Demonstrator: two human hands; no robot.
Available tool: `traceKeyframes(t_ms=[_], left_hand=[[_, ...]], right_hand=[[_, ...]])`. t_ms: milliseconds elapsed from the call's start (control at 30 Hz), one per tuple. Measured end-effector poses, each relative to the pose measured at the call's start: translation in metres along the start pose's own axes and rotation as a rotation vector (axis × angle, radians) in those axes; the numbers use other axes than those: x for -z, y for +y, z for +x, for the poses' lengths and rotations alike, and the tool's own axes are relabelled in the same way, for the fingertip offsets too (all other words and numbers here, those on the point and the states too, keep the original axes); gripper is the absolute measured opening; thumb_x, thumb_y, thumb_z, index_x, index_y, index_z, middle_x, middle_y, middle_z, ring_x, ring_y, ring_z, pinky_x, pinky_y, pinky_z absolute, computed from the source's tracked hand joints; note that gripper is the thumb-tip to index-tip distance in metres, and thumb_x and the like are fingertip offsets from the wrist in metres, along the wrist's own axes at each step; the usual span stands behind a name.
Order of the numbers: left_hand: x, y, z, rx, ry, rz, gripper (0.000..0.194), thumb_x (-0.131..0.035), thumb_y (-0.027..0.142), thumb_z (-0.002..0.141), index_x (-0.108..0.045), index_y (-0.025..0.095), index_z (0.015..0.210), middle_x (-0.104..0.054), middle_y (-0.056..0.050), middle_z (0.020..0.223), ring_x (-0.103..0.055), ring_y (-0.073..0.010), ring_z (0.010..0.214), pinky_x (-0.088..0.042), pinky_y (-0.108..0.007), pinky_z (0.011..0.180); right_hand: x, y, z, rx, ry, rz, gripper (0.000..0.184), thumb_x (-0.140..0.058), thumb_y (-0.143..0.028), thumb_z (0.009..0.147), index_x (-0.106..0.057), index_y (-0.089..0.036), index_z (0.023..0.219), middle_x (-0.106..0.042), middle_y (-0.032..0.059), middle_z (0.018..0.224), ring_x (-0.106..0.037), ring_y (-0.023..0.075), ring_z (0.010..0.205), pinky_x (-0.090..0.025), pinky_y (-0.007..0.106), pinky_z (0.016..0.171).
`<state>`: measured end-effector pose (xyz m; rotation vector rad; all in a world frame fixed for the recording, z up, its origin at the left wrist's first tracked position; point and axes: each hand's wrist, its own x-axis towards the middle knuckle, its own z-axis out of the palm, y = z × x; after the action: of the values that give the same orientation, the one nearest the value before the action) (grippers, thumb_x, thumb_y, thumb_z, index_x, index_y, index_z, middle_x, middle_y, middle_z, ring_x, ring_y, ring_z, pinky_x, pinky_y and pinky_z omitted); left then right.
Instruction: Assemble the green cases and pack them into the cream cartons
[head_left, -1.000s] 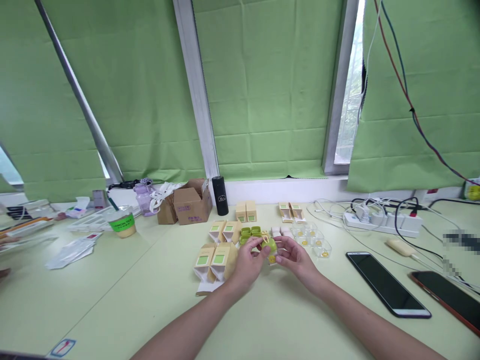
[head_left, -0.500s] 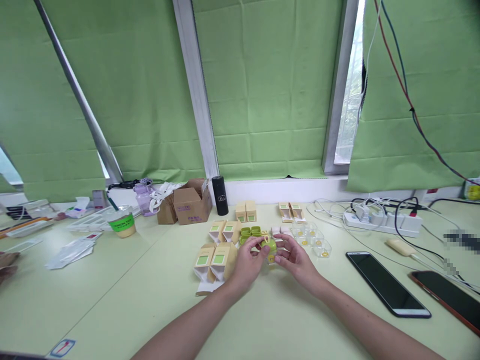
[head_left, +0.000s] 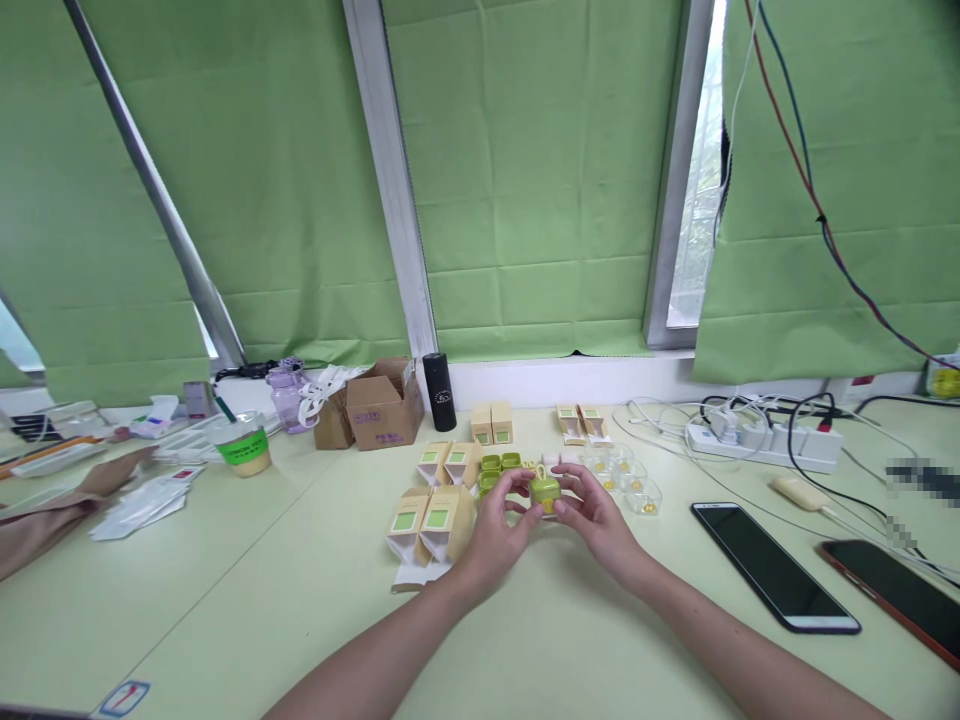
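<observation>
Between my hands, just above the table, is a small green case (head_left: pixel 545 491) with a pale loop on top and a yellow mark on its front. My left hand (head_left: pixel 504 525) grips it from the left with thumb and fingers. From the right, the fingertips of my right hand (head_left: pixel 592 510) press on its other side. Several small green cups (head_left: pixel 491 463) sit just behind my left hand. Clear plastic cups (head_left: pixel 643 496) with yellow marks stand behind and to the right of my right hand. Small cardboard boxes (head_left: pixel 448 520) with green labels stand to the left.
At the back are a brown carton (head_left: pixel 386 405), a black bottle (head_left: pixel 439 392) and more small boxes (head_left: pixel 492 424). A phone (head_left: pixel 775 567) and a power strip (head_left: pixel 765 447) with tangled cables lie right. On the left are a drink cup (head_left: pixel 245 447) and another person's brown sleeve (head_left: pixel 71 505).
The green top now sits lower over the clear part in my hands, and its front faces me. The other person's sleeve has reached further in from the left.
</observation>
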<state>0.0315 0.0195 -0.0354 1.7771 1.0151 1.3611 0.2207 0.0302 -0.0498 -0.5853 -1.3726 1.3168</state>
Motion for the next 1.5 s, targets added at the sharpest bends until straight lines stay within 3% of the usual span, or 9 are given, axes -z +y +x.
traceKeyframes(t_ms=[400,533,800,1000,1233,1500], left_hand=[[-0.004,-0.001,0.002,-0.010,0.027,-0.019,0.030,-0.074,0.031,0.091,-0.069,0.021,0.119,-0.071,-0.010,0.121,-0.065,-0.0235,0.108,-0.057,-0.038,0.093],[-0.005,-0.002,0.002,-0.001,0.047,0.005,0.030,-0.074,0.031,0.091,-0.070,0.022,0.120,-0.071,-0.010,0.120,-0.064,-0.0232,0.106,-0.056,-0.038,0.093],[-0.002,-0.006,0.001,-0.004,0.065,-0.079,0.040,-0.069,0.047,0.098,-0.063,0.024,0.130,-0.068,-0.011,0.123,-0.063,-0.0259,0.119,-0.054,-0.040,0.100],[-0.003,-0.002,-0.002,-0.026,0.042,-0.094,0.038,-0.067,0.048,0.100,-0.063,0.024,0.128,-0.070,-0.010,0.119,-0.066,-0.0256,0.117,-0.054,-0.040,0.100],[-0.003,0.003,-0.004,-0.034,0.045,-0.088,0.036,-0.067,0.047,0.101,-0.063,0.023,0.127,-0.072,-0.010,0.117,-0.068,-0.0251,0.115,-0.055,-0.039,0.099],[-0.003,0.001,-0.002,-0.017,0.044,-0.081,0.036,-0.067,0.046,0.100,-0.063,0.023,0.127,-0.072,-0.010,0.119,-0.067,-0.0249,0.117,-0.055,-0.038,0.098]], right_hand=[[0.003,0.000,0.004,0.041,0.055,-0.070,0.044,-0.086,-0.057,0.083,-0.070,-0.027,0.111,-0.071,0.0063,0.112,-0.073,0.0250,0.096,-0.061,0.041,0.087],[0.000,-0.004,0.002,0.008,0.047,-0.031,0.044,-0.086,-0.056,0.083,-0.070,-0.028,0.113,-0.072,0.0069,0.115,-0.073,0.0261,0.103,-0.061,0.044,0.092],[-0.002,-0.006,-0.001,-0.112,0.020,0.340,0.054,-0.087,-0.048,0.085,-0.061,-0.031,0.129,-0.079,0.0059,0.111,-0.078,0.0294,0.103,-0.055,0.057,0.105],[0.005,0.003,0.003,-0.224,0.022,0.501,0.055,-0.085,-0.038,0.084,-0.057,-0.029,0.131,-0.082,0.0080,0.105,-0.080,0.0333,0.106,-0.056,0.053,0.100],[0.007,0.008,0.004,-0.210,0.026,0.446,0.045,-0.078,-0.043,0.087,-0.060,-0.028,0.126,-0.081,0.0105,0.108,-0.081,0.0349,0.102,-0.058,0.053,0.093],[0.007,0.005,0.004,-0.181,0.043,0.397,0.049,-0.082,-0.044,0.082,-0.063,-0.029,0.125,-0.081,0.0085,0.102,-0.080,0.0338,0.098,-0.057,0.054,0.091]])
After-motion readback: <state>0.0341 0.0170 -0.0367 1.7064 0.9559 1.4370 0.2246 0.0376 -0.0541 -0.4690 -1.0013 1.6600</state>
